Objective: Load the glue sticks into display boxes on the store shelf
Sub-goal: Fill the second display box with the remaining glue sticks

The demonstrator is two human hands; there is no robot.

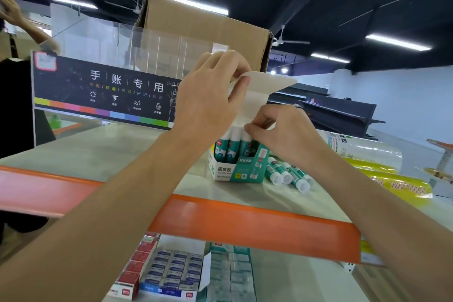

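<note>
Left hand (pixel 208 95) in a pinch on the display box flap (pixel 266 83), right hand (pixel 286 135) likewise on a glue stick (pixel 245 142).

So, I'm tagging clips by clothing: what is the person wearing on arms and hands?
Nothing shows: the left forearm and right forearm are bare, no sleeve in view; the left hand and right hand have no gloves, rings, watch or bands.
</note>
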